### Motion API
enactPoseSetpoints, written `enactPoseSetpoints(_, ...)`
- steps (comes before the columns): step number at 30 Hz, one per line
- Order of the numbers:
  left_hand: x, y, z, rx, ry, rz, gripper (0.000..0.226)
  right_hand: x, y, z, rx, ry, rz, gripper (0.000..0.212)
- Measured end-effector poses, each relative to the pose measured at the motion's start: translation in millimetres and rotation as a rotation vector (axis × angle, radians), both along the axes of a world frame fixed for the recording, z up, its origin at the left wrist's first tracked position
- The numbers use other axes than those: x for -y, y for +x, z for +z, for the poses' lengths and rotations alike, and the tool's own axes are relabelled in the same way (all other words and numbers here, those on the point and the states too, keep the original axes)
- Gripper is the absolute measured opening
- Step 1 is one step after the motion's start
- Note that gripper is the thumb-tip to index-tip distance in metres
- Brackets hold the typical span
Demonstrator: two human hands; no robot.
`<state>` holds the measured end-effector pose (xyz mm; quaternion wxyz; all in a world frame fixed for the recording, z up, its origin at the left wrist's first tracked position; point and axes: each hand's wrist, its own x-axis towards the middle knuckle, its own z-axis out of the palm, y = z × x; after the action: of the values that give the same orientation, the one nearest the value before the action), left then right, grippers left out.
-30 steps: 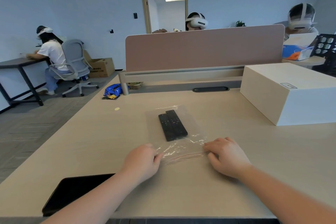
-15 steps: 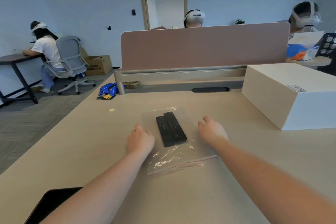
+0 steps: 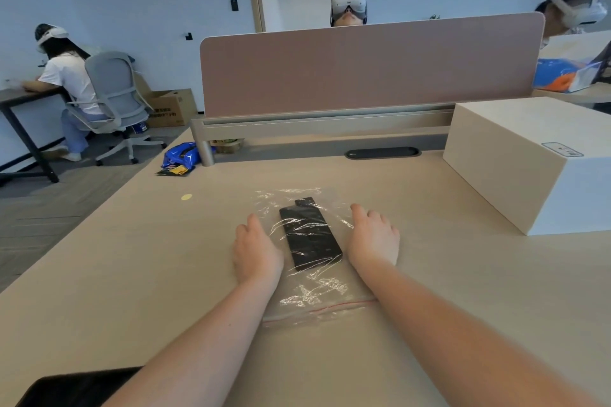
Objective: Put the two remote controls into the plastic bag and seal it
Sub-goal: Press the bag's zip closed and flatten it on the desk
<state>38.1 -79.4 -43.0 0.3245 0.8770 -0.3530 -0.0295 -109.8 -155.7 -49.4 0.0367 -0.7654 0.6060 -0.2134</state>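
A clear plastic bag (image 3: 317, 294) with a red zip strip at its near end lies flat on the wooden desk (image 3: 132, 274). Two black remote controls (image 3: 309, 235) lie side by side inside it, one reaching a little farther back. My left hand (image 3: 256, 248) rests palm down on the bag's left side, touching the left edge of the remotes. On the right side my right hand (image 3: 373, 236) lies flat on the bag beside the remotes. Neither hand grips anything. Both forearms cross the zip strip's ends.
A large white box (image 3: 529, 158) stands at the right. A pink divider panel (image 3: 363, 66) closes the desk's far edge, with a black cable slot (image 3: 382, 153) before it. A dark tablet (image 3: 76, 387) lies at the near left corner. Three people with headsets sit beyond.
Both hands left the zip strip and slid forward along the bag, ending flat on either side of the remotes. The remotes shifted slightly, one now poking farther back.
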Motion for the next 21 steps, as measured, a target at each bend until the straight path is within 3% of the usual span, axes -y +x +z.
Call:
enactPoseSetpoints(3, 11, -9, -1, 0.040, -0.042, -0.059, 0.044, 9, -12, 0, -0.005, -0.041, -0.009, 0.051)
enactPoseSetpoints(21, 176, -123, -6, 0.103, -0.151, -0.397, 0.048, 122, -138, 12, -0.081, -0.076, -0.227, 0.044)
